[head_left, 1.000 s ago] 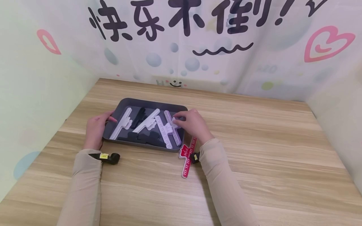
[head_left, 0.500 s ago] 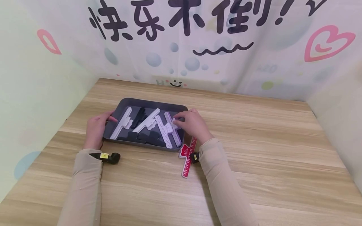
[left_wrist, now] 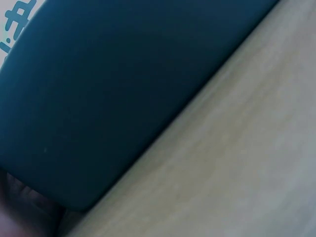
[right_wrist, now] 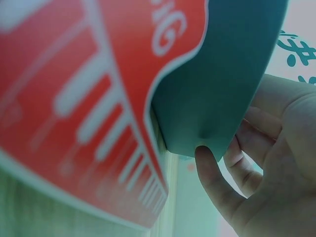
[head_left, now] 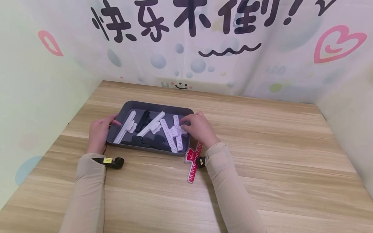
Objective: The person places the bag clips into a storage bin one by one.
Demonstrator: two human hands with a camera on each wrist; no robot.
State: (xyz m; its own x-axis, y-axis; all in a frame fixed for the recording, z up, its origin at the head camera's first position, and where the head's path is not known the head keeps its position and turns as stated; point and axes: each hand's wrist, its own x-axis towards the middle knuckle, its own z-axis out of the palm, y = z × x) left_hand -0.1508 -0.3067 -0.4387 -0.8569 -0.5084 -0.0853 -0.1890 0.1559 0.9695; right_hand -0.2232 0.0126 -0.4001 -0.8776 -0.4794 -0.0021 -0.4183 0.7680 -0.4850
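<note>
A dark grey tray (head_left: 157,105) holds several long clips with flower-shaped handles. My left hand (head_left: 99,132) grips the tray's left end, with a finger over the rim. My right hand (head_left: 201,127) reaches over the right rim and pinches the handle of a pale lavender piano-key clip (head_left: 176,121) with thumb and finger. A similar pale clip (head_left: 166,129) lies against it on the left. In the right wrist view, a fingertip of the right hand (right_wrist: 271,163) touches the tray's outer wall (right_wrist: 212,94); the pinched clip is hidden there.
Two white clips (head_left: 125,127) and several black clips (head_left: 143,121) lie elsewhere in the tray. A red piano-key clip (head_left: 192,166) rests on the wooden table (head_left: 276,168), beside the tray and near the right wrist. A printed curtain (head_left: 180,64) stands behind.
The lavender clip under my right fingers has turned from a slant to nearly upright and shows its piano-key face more fully. Both hands and the tray stay almost where they were.
</note>
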